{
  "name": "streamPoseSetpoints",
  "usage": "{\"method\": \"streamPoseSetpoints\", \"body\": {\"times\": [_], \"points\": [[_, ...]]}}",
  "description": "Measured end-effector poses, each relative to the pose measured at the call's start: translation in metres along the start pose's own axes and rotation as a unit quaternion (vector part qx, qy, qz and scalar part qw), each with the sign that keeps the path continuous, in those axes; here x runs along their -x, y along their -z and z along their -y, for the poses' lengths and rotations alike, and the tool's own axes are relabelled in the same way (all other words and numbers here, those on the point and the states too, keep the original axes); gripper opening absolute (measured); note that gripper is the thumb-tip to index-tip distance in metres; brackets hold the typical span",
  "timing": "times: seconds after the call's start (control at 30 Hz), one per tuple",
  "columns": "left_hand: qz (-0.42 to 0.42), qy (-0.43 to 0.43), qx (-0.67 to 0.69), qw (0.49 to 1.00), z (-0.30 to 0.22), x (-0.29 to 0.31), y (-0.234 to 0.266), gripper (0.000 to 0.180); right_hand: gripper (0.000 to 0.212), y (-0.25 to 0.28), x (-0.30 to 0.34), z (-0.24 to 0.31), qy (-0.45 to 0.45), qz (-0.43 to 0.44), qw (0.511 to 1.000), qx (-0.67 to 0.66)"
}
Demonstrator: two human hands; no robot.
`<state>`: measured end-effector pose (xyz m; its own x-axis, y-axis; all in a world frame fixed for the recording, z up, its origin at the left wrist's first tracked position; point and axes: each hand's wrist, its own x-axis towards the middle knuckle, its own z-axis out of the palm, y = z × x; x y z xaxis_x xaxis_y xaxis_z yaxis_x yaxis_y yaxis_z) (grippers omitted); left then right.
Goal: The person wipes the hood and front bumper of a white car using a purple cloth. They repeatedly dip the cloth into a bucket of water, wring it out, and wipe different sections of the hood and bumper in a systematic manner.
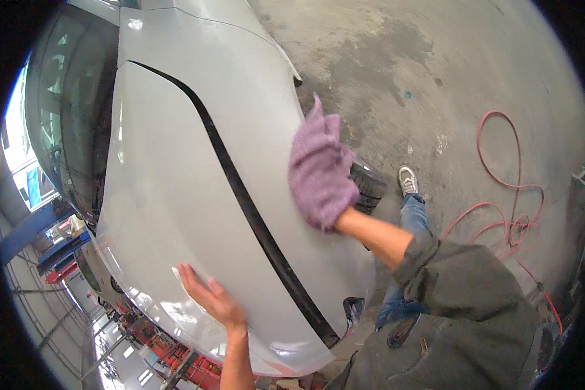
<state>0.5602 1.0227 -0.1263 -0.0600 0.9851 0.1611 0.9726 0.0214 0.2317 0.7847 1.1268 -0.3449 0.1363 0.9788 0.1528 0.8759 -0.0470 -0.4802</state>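
A silver-grey car body with a light sheen fills the left and middle of the view. My left hand (211,298) lies on the hood (169,175), its fingers stretched out and holding nothing. Over on the fender (240,84), my right hand is wrapped in a purple cloth (322,172), which presses against the panel above the wheel. The cloth hides the fingers of that hand, and its upper corner sticks up loose. A wide dark gap (240,195) runs between hood and fender, separating the two panels my hands touch.
A tire (368,182) shows beside the fender, near my shoe (407,180). A red hose (519,185) lies looped on the stained concrete floor (448,97). The dark windshield (71,110) is at the far left. Red equipment (201,370) stands beyond the car's front.
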Motion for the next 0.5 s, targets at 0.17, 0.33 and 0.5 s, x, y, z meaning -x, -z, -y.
{"method": "streamPoseSetpoints", "body": {"times": [0.17,0.33,0.5], "points": [[0.012,0.017,0.018,1.0,-0.007,-0.004,0.001,0.062,0.037,-0.01,-0.154,-0.015,0.101,-0.024,0.954,0.282],[0.027,0.019,-0.037,0.999,-0.008,-0.007,0.006,0.063,0.042,-0.005,-0.124,0.004,0.138,0.076,0.948,0.276],[0.04,0.032,-0.028,0.998,-0.012,-0.007,0.009,0.063,0.047,0.04,-0.045,0.046,0.038,0.104,0.981,-0.159]]}}
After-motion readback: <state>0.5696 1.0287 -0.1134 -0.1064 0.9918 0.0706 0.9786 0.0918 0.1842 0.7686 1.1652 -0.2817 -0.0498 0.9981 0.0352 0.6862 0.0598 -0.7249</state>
